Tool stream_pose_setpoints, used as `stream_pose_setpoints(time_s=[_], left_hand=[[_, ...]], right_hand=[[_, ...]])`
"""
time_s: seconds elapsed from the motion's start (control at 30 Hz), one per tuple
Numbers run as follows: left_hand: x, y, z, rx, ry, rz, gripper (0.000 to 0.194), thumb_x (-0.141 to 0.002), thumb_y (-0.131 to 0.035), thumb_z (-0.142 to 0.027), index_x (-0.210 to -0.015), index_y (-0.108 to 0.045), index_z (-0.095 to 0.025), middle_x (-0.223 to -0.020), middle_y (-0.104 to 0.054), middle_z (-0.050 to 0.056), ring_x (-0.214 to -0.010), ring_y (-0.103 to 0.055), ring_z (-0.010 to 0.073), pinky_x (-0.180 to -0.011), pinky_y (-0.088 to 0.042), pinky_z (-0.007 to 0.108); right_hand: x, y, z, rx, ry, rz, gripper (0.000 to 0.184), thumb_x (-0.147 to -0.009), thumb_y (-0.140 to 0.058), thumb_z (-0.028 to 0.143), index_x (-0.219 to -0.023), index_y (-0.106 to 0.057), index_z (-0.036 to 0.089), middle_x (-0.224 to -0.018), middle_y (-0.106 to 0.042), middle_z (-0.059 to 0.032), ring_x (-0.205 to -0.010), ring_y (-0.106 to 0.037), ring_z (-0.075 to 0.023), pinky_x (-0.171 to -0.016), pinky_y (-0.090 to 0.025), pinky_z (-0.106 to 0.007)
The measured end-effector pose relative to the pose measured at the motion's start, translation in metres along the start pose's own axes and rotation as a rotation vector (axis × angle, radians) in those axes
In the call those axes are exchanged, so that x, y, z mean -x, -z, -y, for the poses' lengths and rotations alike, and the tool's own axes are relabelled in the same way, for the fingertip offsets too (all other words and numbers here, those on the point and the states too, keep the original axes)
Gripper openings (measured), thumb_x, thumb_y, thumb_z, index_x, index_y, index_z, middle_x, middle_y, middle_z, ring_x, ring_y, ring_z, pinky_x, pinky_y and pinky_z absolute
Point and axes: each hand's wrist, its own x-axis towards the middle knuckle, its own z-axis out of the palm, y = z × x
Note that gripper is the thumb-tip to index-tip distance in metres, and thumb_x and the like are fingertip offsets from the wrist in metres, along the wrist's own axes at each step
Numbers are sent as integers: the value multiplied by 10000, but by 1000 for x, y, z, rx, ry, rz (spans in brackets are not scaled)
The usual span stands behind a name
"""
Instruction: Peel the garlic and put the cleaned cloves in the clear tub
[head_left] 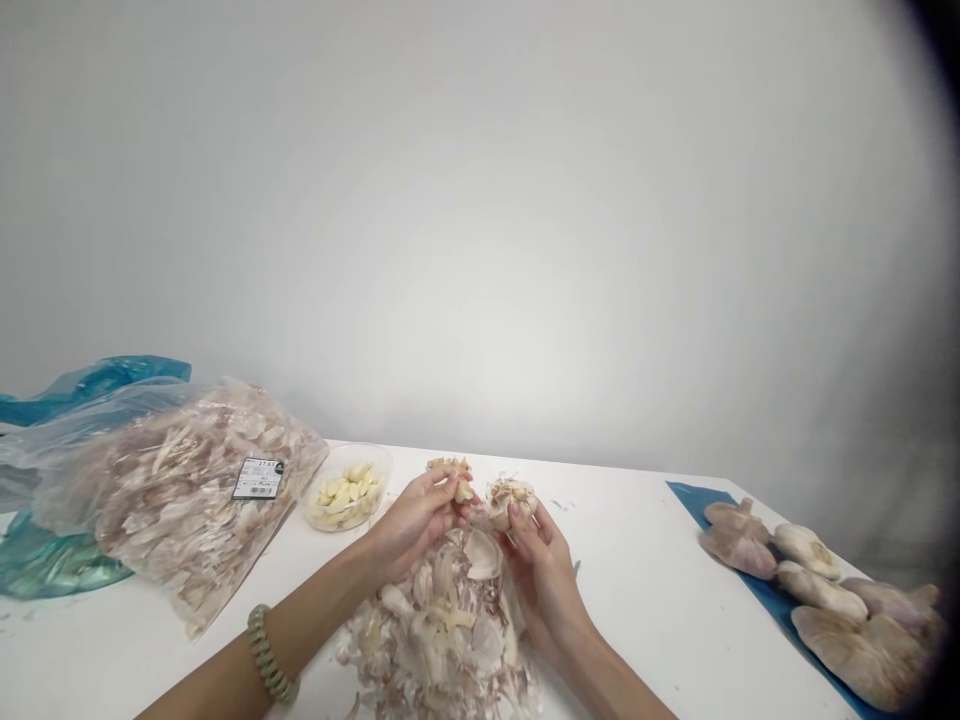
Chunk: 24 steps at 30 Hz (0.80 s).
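L hand (420, 512) is pinching what's prob. a garlic clove (464, 491); R hand (541, 565) is gripping a partly split garlic bulb (510, 503), both hovering nr far edge of the peel pile (446, 645). Risk: w/ a loose pinch, clove could be dropping & getting lost in similar-coloured skins; w/ too hard a squeeze, bulb could be shedding bits.

I'm getting a bright, softly lit feed, the wall (525, 270) palest near the middle, glints on the clear bag (202, 480), and dark, blurry vignetting at far right.
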Motion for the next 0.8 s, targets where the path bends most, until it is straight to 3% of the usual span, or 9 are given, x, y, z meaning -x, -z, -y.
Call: stream_pose_setpoints(time_s=[0.23,0.43,0.6,0.8], left_hand=[[-26,27,-38,-373,-48,-107,256,-804,-620,-350,-950,-545,-155,-920,-650,82,-820,-632,129,-851,-487,284],[-76,67,-58,-774,-62,-214,220,-836,-577,-331,-899,-586,-120,-806,-638,40,-711,-610,123,-770,-506,308],[-109,96,-50,-1078,98,-115,246,-860,-548,-321,-1005,-586,-125,-973,-617,53,-832,-606,154,-743,-526,339],[-130,118,-34,-1279,262,17,284,-862,-544,-327,-1068,-566,-132,-1032,-605,66,-871,-605,167,-758,-530,355]], right_hand=[[-6,3,1,-26,-20,-55,263,-678,-764,315,-857,-613,196,-738,-644,9,-710,-599,-129,-728,-496,-246],[-2,0,-1,-7,-16,-55,283,-646,-781,346,-818,-611,197,-662,-627,27,-620,-576,-117,-635,-484,-229],[0,-1,-2,15,9,-77,310,-628,-791,354,-832,-626,189,-627,-615,25,-580,-565,-119,-626,-476,-241],[-2,0,1,8,-16,-61,249,-644,-781,346,-735,-609,191,-645,-609,25,-578,-544,-105,-593,-465,-219]])
